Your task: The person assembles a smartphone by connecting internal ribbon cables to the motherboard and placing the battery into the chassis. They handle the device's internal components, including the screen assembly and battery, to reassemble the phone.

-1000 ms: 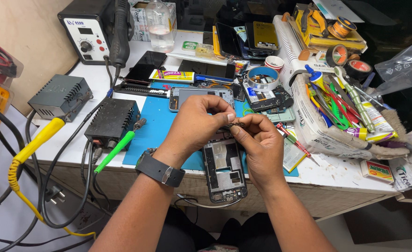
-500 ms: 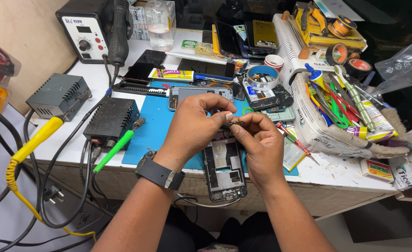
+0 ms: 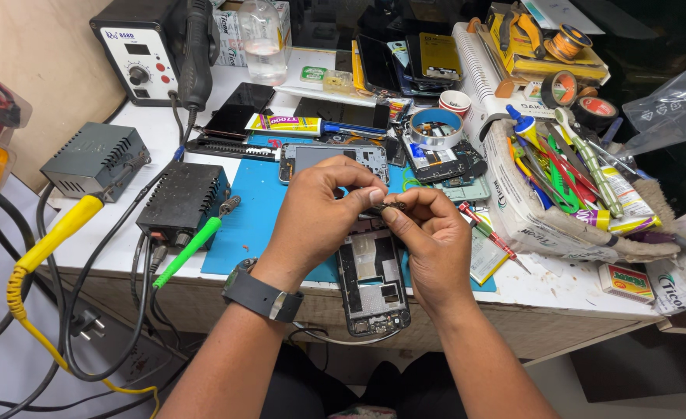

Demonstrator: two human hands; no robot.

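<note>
My left hand [image 3: 323, 211] and my right hand [image 3: 430, 242] meet above an opened phone body [image 3: 373, 285] that lies on the blue work mat [image 3: 254, 225] at the table's front edge. Between the fingertips of both hands I pinch a small dark part [image 3: 388, 206]; its exact shape is too small to tell. A dark watch [image 3: 262, 296] sits on my left wrist. A second opened phone frame [image 3: 319, 158] lies on the mat just beyond my hands.
A hot-air station [image 3: 142, 51] stands at the back left, with two black power boxes [image 3: 181, 199] and a green-handled tool [image 3: 187, 251] nearer. Phones, a glue tube [image 3: 284, 124], tape rolls [image 3: 434, 126] and a cloth tray of tools [image 3: 560, 178] crowd the back and right. Cables hang at left.
Both hands have shifted slightly while working the small part between the fingertips; the phone body beneath them stays where it was.
</note>
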